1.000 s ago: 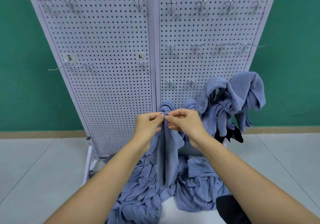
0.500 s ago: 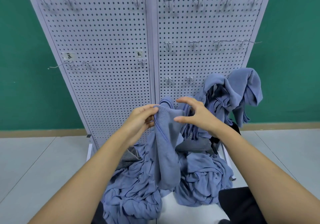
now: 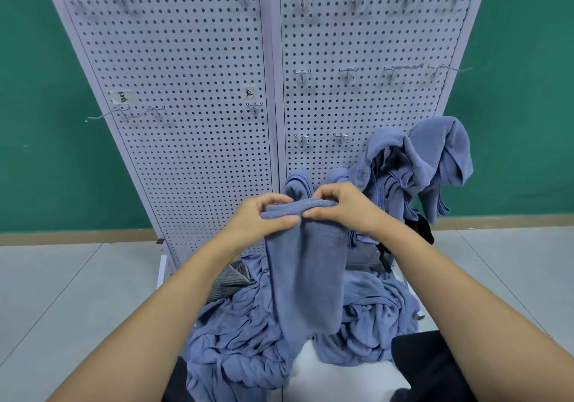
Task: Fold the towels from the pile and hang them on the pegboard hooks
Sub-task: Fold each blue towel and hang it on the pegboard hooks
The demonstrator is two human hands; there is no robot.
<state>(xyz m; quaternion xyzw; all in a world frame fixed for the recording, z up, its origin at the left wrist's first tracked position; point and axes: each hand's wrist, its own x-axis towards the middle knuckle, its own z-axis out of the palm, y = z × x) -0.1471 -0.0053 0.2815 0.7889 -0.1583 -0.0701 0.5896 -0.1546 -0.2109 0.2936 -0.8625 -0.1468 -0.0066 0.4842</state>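
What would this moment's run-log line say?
step: folding | towel: held up, hanging above pile | left hand: grips its top edge | right hand: pinches same edge | pegboard: hung towels lower right

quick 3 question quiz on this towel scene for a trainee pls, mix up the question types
1. True or false: the left hand and right hand both pinch the top fold of the held towel.
2. Where on the pegboard do the hung towels bunch? A) upper left B) lower right C) top centre
3. Fill in: the wall behind the pegboard is ____.
Key: 1 true; 2 B; 3 green.
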